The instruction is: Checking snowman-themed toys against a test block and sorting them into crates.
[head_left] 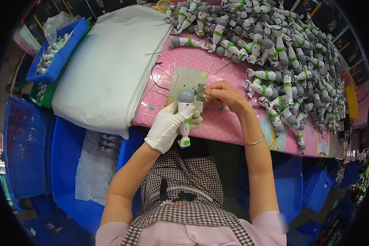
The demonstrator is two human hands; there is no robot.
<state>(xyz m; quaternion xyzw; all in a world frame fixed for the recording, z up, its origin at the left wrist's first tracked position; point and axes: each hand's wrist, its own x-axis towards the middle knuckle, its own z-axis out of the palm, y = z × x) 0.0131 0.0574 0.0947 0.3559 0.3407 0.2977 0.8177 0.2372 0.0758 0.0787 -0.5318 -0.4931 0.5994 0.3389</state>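
A toy robot arm (186,96), white with a grey ball joint and green bands, is gripped in my left hand (167,126), which wears a white glove. The ball joint points up and away, and its other end hangs down toward me. Just right of the joint, my bare right hand (224,95) has its thumb and forefinger pinched together on what looks like thin wire. The exact hold is too small to make out. Under and behind both hands lies a flat grey plate fixture (180,78) with a small metal device (201,96) at its right side.
Many similar toy arms (274,45) are heaped at the back right of the pink table cover (229,123). A white sheet stack (110,53) covers the left side. A blue bin (80,35) of parts stands far left, with large blue crates (63,164) below. Loose wires lie near the plate.
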